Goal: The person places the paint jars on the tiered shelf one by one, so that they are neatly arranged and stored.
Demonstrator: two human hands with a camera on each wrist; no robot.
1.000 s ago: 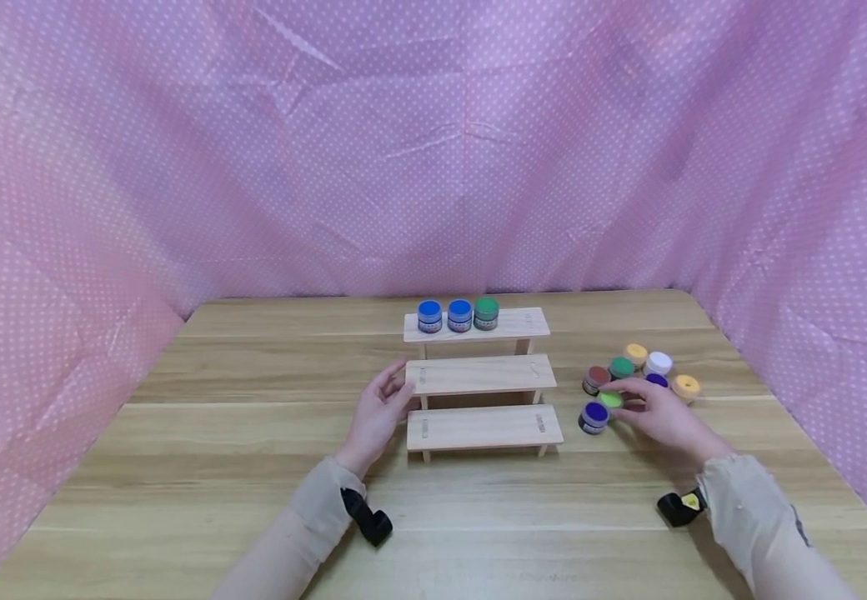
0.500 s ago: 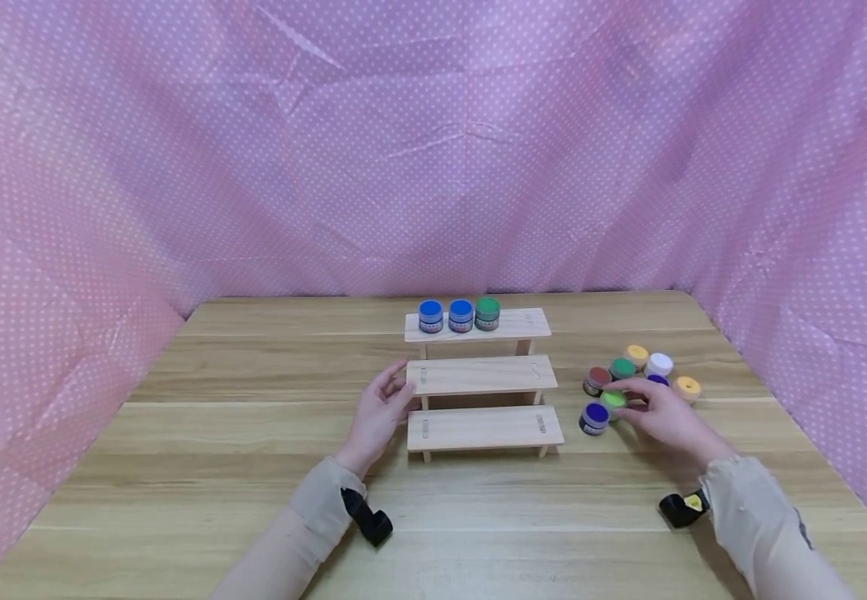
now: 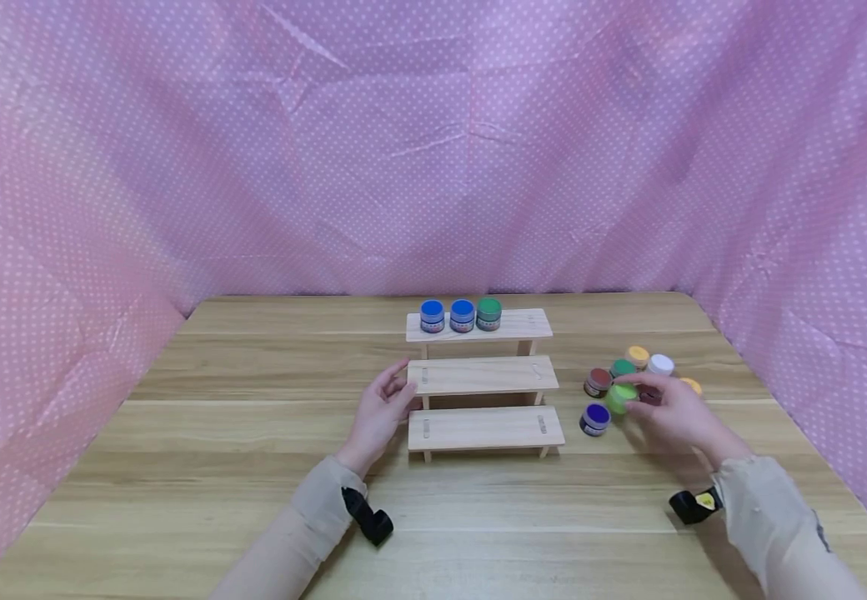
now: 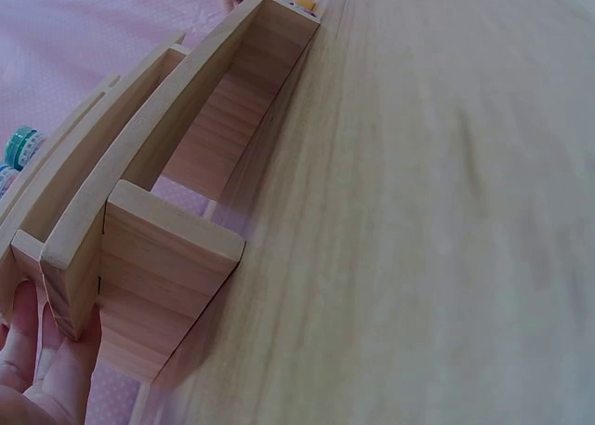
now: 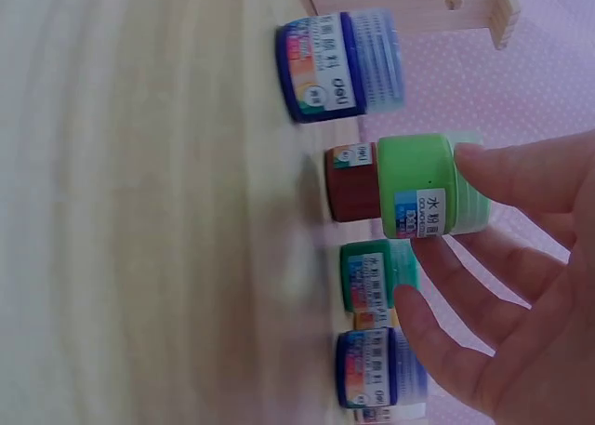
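A light-green paint jar (image 5: pixel 416 186) is pinched by its lid between thumb and fingers of my right hand (image 3: pixel 677 410). In the right wrist view it hangs off the table, in front of a brown-red jar (image 5: pixel 351 181). My left hand (image 3: pixel 377 417) grips the left end of the three-step wooden rack (image 3: pixel 482 377), around the middle step; the left wrist view shows its fingertips (image 4: pixel 79 351) against the step ends. On the top step stand two blue jars (image 3: pixel 432 317) and a green jar (image 3: pixel 488 314).
Right of the rack, a purple jar (image 3: pixel 595 419) stands nearest the front. Behind the right hand are a dark green jar (image 3: pixel 623 369), a white-lidded jar (image 3: pixel 660 365) and yellow-orange jars (image 3: pixel 637 357). Pink dotted cloth (image 3: pixel 433 150) hangs behind the wooden table (image 3: pixel 253 358).
The right hand has lifted the light-green jar off the table and shifted slightly right with it. The left hand stays at the rack.
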